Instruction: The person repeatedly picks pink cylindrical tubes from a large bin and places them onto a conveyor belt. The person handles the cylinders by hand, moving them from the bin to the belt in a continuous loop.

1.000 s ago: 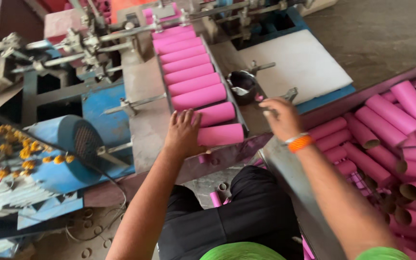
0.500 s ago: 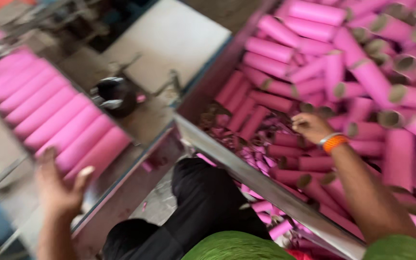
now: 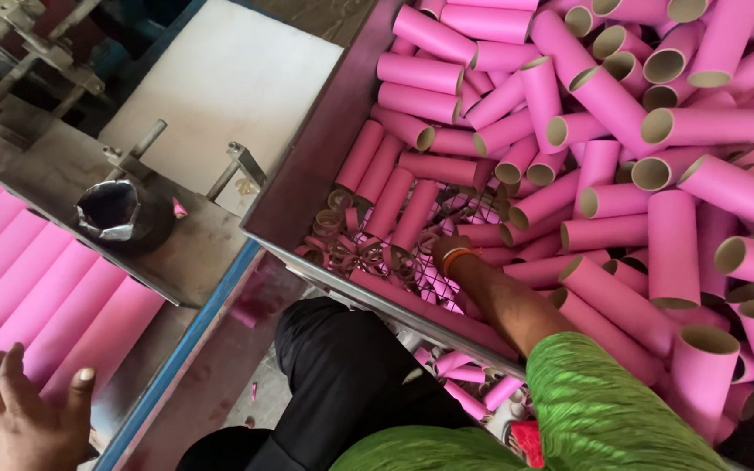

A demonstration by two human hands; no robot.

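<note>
My left hand (image 3: 28,423) rests low at the left with its fingers spread, holding nothing. Its fingertips lie at the near end of a row of pink cardboard tubes (image 3: 37,296) lying side by side on a metal tray (image 3: 146,362). My right hand (image 3: 441,249), with an orange band at the wrist, reaches down into a large bin (image 3: 325,148) heaped with several loose pink tubes (image 3: 621,139). Its fingers are buried among tubes and curled paper scraps (image 3: 355,249), so its grip is hidden.
A dented black cup (image 3: 124,214) stands on the steel plate between tray and bin. A white board (image 3: 220,78) lies behind it, with machine rods (image 3: 28,52) at the top left. My dark-clad lap (image 3: 342,375) sits below the bin's edge.
The view has swung right, from the tray to the bin. My right hand has gone from the tray side deep into the tube pile. My left hand stays at the tray's near end.
</note>
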